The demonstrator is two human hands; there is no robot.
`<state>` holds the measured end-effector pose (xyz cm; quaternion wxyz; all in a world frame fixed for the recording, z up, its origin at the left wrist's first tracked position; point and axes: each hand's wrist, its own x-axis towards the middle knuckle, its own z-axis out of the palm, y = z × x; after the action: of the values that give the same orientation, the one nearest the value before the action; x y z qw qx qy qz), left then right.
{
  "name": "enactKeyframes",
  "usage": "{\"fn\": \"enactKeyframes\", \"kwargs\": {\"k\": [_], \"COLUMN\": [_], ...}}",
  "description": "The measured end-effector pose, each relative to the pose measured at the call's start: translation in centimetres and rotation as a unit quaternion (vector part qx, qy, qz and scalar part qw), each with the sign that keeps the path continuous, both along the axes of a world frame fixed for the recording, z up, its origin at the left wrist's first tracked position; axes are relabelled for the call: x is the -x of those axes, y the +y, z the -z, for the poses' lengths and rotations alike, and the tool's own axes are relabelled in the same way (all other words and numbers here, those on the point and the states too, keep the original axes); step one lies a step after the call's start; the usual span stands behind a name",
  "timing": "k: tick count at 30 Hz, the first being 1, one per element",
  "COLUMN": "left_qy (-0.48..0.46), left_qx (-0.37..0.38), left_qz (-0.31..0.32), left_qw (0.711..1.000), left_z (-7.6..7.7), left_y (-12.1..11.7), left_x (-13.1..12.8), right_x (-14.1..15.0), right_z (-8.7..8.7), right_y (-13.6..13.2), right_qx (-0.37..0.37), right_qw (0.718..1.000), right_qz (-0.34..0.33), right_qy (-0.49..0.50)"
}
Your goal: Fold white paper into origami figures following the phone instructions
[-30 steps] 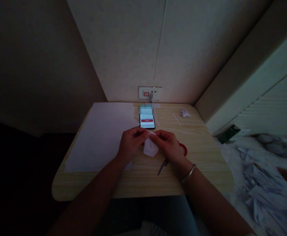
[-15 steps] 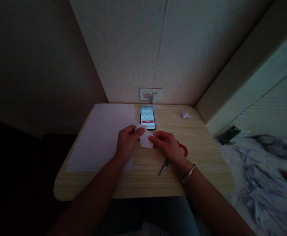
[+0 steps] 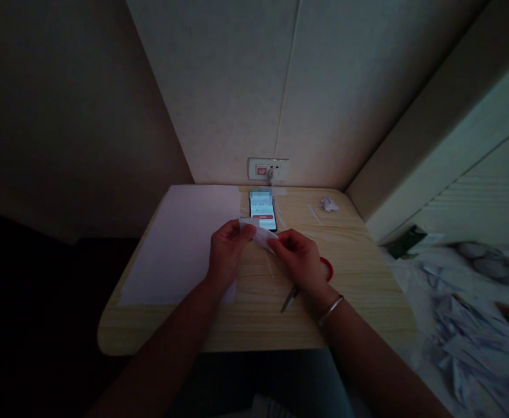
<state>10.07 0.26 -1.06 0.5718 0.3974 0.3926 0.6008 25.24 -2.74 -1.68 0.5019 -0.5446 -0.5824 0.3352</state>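
Both hands hold a small folded white paper (image 3: 258,233) above the wooden table (image 3: 358,273). My left hand (image 3: 227,251) pinches its left end with thumb and fingers. My right hand (image 3: 300,260) pinches its right end; a metal bangle sits on that wrist. The paper lies nearly flat between them, just in front of a lit phone (image 3: 262,209).
A large white sheet (image 3: 180,244) covers the table's left half. Scissors with red handles (image 3: 309,281) lie under my right hand. A crumpled paper piece (image 3: 328,203) sits at the back right. A wall socket (image 3: 268,169) is behind the phone. Paper scraps litter the bed (image 3: 467,325) on the right.
The folded paper has been lifted and turned from hanging point-down to lying nearly flat between the hands. Both hands have moved slightly away from me, towards the phone.
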Motion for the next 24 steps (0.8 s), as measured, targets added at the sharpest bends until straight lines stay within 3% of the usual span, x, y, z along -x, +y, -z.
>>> {"fn": "enactKeyframes", "kwargs": {"k": [2, 5, 8, 11, 14, 18, 20, 24], "left_qy": [-0.055, -0.104, -0.121, -0.112, -0.091, -0.057, -0.038, 0.022], "left_qx": [0.033, 0.074, 0.055, 0.054, 0.057, 0.08, 0.09, 0.106], "left_qz": [0.029, 0.124, 0.192, 0.151, 0.116, 0.152, 0.179, 0.21], "left_qw": [0.998, 0.984, 0.972, 0.981, 0.987, 0.984, 0.979, 0.972], "left_z": [-0.1, -0.4, -0.6, -0.6, -0.5, -0.4, -0.3, 0.0], "left_y": [-0.2, -0.6, -1.0, -1.0, -0.7, -0.5, -0.6, -0.7], "left_x": [-0.2, -0.6, -0.9, -1.0, -0.9, -0.8, -0.8, -0.6], "right_x": [-0.2, -0.4, -0.2, 0.3, 0.4, -0.1, -0.4, -0.7], "right_z": [-0.1, -0.6, -1.0, -1.2, -1.3, -1.4, -1.3, -0.8], "right_y": [-0.2, -0.5, -0.8, -0.9, -1.1, -0.9, -0.5, 0.2], "right_qx": [-0.097, -0.205, -0.241, -0.245, -0.257, -0.215, -0.175, -0.101], "right_qw": [0.989, 0.94, 0.898, 0.882, 0.901, 0.967, 0.981, 0.995], "right_qz": [0.061, 0.106, 0.061, -0.02, -0.065, 0.023, 0.053, 0.007], "right_qy": [-0.099, -0.25, -0.363, -0.403, -0.343, -0.135, -0.062, -0.013]}}
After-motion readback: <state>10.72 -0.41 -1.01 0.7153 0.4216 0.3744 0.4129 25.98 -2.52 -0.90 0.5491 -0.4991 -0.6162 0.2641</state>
